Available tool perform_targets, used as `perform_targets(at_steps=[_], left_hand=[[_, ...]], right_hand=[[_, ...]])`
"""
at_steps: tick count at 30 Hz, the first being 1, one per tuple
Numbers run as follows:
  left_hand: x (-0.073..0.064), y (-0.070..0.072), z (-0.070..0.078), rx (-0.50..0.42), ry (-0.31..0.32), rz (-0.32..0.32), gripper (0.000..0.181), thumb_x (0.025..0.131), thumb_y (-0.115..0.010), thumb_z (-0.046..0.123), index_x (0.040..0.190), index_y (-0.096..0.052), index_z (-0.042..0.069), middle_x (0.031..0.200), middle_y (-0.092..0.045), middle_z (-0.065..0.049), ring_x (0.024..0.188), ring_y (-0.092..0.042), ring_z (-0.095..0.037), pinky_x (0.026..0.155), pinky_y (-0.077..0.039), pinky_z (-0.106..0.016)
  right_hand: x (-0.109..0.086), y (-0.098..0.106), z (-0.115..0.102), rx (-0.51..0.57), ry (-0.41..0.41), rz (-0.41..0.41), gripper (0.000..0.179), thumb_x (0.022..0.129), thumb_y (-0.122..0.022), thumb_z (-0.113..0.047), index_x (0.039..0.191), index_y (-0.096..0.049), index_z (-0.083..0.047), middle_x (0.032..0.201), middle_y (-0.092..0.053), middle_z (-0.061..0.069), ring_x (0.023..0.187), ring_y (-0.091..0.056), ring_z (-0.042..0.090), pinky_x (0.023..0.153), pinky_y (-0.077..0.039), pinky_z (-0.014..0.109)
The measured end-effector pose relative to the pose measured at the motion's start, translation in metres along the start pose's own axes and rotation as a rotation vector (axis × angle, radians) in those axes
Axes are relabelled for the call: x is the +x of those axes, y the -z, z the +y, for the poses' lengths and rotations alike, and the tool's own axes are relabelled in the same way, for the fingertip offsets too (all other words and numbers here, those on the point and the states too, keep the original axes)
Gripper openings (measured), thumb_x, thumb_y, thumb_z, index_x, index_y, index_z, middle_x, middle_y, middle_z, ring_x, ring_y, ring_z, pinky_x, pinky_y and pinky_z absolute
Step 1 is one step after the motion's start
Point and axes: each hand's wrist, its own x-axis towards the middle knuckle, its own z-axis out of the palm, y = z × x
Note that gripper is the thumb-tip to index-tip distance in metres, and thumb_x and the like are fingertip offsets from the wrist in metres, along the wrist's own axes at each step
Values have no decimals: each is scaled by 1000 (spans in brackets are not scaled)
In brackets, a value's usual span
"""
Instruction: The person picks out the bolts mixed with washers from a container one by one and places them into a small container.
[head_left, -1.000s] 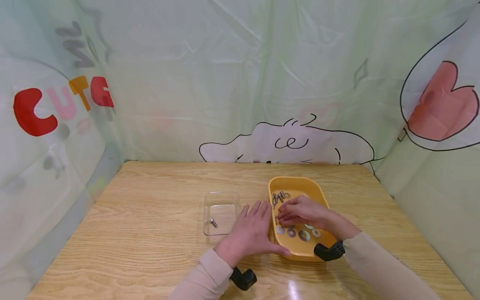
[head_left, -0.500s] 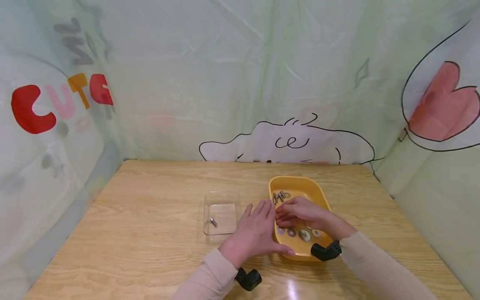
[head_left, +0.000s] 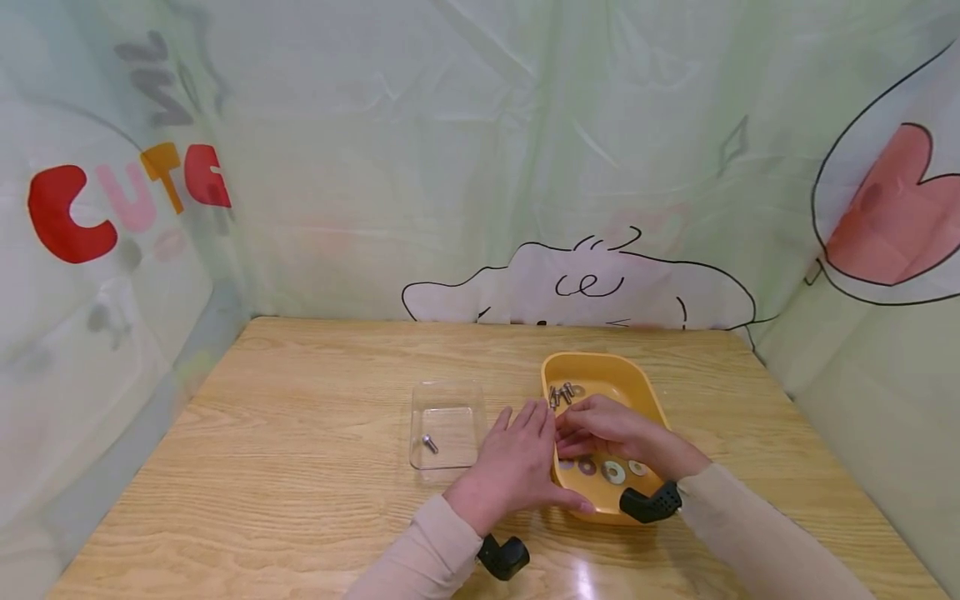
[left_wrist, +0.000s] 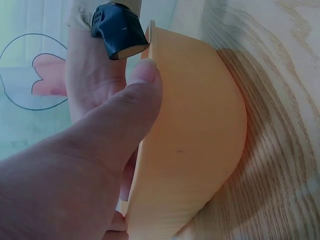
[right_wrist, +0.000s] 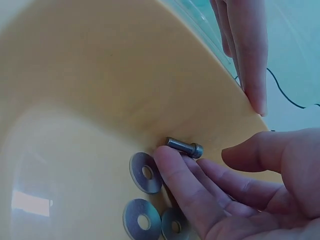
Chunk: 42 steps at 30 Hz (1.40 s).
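My left hand [head_left: 517,462] rests with extended fingers along the left rim of a yellow tray [head_left: 645,387]. Its thumb [left_wrist: 145,75] lies on the near rim in the left wrist view. Inside the tray, my right hand [head_left: 607,427] reaches down to the left wall. The right wrist view shows a socket-head screw [right_wrist: 184,147] against that wall, right at the index and middle fingertips. The thumb [right_wrist: 250,155] stands apart from the screw. Beside the fingers lie several flat washers [right_wrist: 142,220]. In the head view the hand hides this screw.
A clear plastic box [head_left: 412,417] stands left of the tray with one screw [head_left: 430,443] in it. More screws [head_left: 561,393] lie in the tray's far left corner. Patterned curtains [head_left: 360,167] hang behind and beside the wooden table [head_left: 300,433].
My right fingers have moved left to the tray wall, over the screw that showed there. My left hand has shifted slightly right along the rim.
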Motion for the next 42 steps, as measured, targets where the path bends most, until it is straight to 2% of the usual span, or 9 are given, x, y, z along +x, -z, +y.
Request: perform_targets(at_steps=[10, 18, 26, 42], left_hand=[[0, 3, 1, 14, 2, -8, 128, 66, -49, 94, 158, -23, 9, 163, -29, -6, 151, -27, -18, 123, -28, -42], [-2, 4, 0, 10, -10, -5, 127, 67, -49, 94, 157, -25, 8, 162, -31, -8, 151, -28, -18, 122, -30, -43], [-2, 5, 1, 25, -7, 3, 126, 67, -50, 94, 157, -27, 8, 161, -33, -7, 150, -30, -17, 122, -30, -42], [0, 6, 1, 27, -5, 11, 126, 65, -49, 94, 156, -28, 9, 160, -34, -7, 150, -29, -17, 122, -29, -42]], right_hand=[[3, -2, 1, -29, -43, 44, 35, 103, -48, -9, 126, -58, 14, 96, -73, 12, 83, -73, 19, 85, -60, 38], [7, -6, 2, -56, -62, 86, 32, 100, -55, -5, 126, -58, 13, 97, -73, 13, 81, -74, 20, 81, -61, 37], [8, -5, 3, -64, -40, 73, 33, 99, -56, -6, 125, -55, 14, 98, -71, 15, 78, -74, 18, 78, -62, 35], [3, -1, -5, -94, -7, 47, 31, 98, -56, -6, 123, -57, 13, 95, -69, 13, 82, -73, 22, 82, -61, 37]])
